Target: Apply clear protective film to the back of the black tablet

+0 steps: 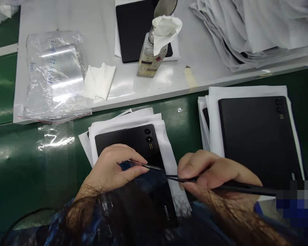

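Item, grip: the right hand [210, 174] is pinching a slim black pair of tweezers [195, 178] between thumb and fingers, closed firmly on the shaft, tips pointing left. The left hand [113, 169] is pressing down, its fingers pinched on a thin shiny strip, seemingly a film edge [146, 165]; what exactly it is cannot be told.

Item, work piece: a flat matte-black rectangular tablet back [133, 143] is lying on white paper sheets [159, 123] on the green conveyor surface [20, 171], directly under both hands. Its long axis is running from the near right to the far left edge of the sheets, with the camera lenses [148, 135] at the far end, pointing away from the person.

Item, risk: the tweezer tips are sitting just at the black surface; in my judgement a slip could be scratching the finish, or the film could be tearing if pulled at a steep angle.

Item, surroundings: a second black tablet back [256, 136] is resting on paper to the right. On the white shelf [202, 61] beyond are standing a clear liquid bottle [149, 56] capped with a white tissue, a folded white wipe [100, 82] and a clear plastic bag [53, 75].
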`<state>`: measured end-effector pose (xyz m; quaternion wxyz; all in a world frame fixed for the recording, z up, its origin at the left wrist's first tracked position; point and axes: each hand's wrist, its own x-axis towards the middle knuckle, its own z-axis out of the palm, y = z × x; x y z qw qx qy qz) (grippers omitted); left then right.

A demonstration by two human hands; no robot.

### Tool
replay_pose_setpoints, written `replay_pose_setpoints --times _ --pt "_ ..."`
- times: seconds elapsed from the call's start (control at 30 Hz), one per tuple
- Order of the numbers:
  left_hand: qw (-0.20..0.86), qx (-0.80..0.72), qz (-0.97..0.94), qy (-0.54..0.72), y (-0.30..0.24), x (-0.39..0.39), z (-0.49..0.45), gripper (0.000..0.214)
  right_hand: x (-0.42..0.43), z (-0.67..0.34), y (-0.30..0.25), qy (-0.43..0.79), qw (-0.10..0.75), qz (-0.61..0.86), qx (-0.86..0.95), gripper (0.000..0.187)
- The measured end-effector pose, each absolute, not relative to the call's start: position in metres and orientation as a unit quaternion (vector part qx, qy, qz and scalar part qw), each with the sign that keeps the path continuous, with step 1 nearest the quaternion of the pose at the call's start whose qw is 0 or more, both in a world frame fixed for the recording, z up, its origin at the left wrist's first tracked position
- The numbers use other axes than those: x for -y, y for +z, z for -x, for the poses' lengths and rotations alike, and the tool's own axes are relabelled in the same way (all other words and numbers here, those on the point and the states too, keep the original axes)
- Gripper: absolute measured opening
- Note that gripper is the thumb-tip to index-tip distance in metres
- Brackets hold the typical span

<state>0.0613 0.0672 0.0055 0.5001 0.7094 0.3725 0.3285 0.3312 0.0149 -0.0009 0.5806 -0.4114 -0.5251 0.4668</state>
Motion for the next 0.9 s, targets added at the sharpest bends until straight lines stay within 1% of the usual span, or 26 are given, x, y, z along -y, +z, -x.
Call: replay_pose_setpoints --times 0.1,0.17,0.27,0.33,0.43,0.53,0.63,0.7,0.8,0.9 --pt "0.49 -0.371 -0.712 0.34 0.001 -0.067 -0.062 0.008 -0.03 -0.314 -0.019 0.47 0.664 0.441 0.379 0.025" --pt "0.475 -0.378 -0.717 0.343 -0.006 -0.065 -0.063 0.008 -0.042 -0.304 -0.032 0.498 0.676 0.452 0.301 0.032" --pt "0.431 -0.382 -0.722 0.382 -0.02 -0.06 -0.064 0.008 -0.054 -0.295 -0.049 0.531 0.67 0.456 0.248 0.042" --pt "0.408 -0.383 -0.724 0.403 -0.029 -0.056 -0.065 0.009 -0.057 -0.292 -0.055 0.538 0.669 0.456 0.235 0.045" --pt "0.411 -0.38 -0.725 0.402 -0.033 -0.054 -0.065 0.009 -0.059 -0.291 -0.056 0.547 0.669 0.448 0.23 0.047" --pt "0.431 -0.367 -0.723 0.397 -0.025 -0.058 -0.064 0.006 -0.059 -0.29 -0.055 0.55 0.666 0.451 0.225 0.047" --pt "0.451 -0.364 -0.731 0.36 -0.011 -0.065 -0.061 0.012 -0.06 -0.29 -0.054 0.545 0.666 0.46 0.218 0.045" --pt "0.449 -0.364 -0.737 0.35 -0.006 -0.067 -0.059 0.012 -0.06 -0.29 -0.054 0.546 0.666 0.455 0.224 0.044" --pt "0.443 -0.365 -0.743 0.345 -0.007 -0.066 -0.058 0.01 -0.059 -0.29 -0.054 0.551 0.666 0.447 0.23 0.043" --pt "0.448 -0.36 -0.737 0.356 -0.016 -0.062 -0.059 0.015 -0.059 -0.29 -0.053 0.549 0.667 0.45 0.227 0.044"
